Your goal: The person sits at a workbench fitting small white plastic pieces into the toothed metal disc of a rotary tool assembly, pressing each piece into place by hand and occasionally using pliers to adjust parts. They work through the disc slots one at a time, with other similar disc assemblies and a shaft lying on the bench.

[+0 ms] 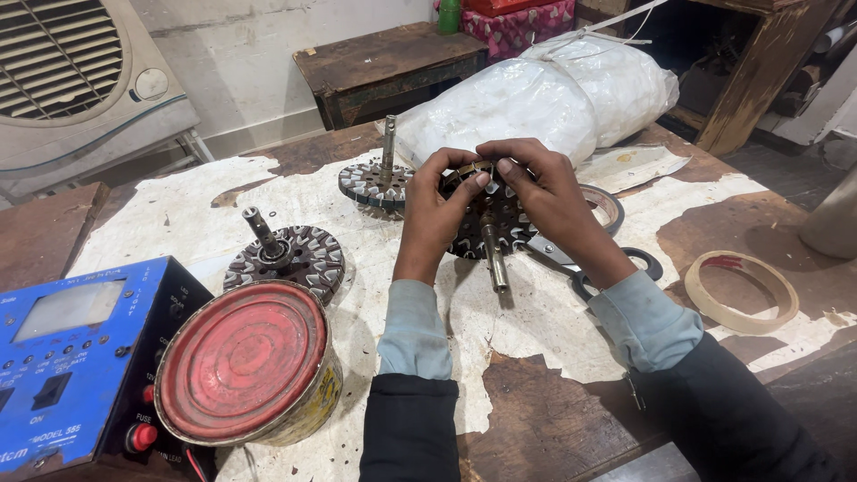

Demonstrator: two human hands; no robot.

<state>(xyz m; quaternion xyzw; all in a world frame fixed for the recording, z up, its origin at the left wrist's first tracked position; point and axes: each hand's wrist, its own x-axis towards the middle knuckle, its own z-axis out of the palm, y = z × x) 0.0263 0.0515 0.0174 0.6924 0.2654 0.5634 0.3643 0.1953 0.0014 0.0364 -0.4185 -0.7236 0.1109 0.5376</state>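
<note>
My left hand and my right hand both grip a round dark motor stator, tilted up off the wooden table, with its metal shaft pointing toward me. My fingertips pinch at its upper rim. Two more stators with upright shafts lie on the table, one at the back and one to the left.
A round tin with a red lid and a blue meter box stand at the front left. Scissors and tape rolls lie to the right. A white plastic bag sits behind. An air cooler stands at the back left.
</note>
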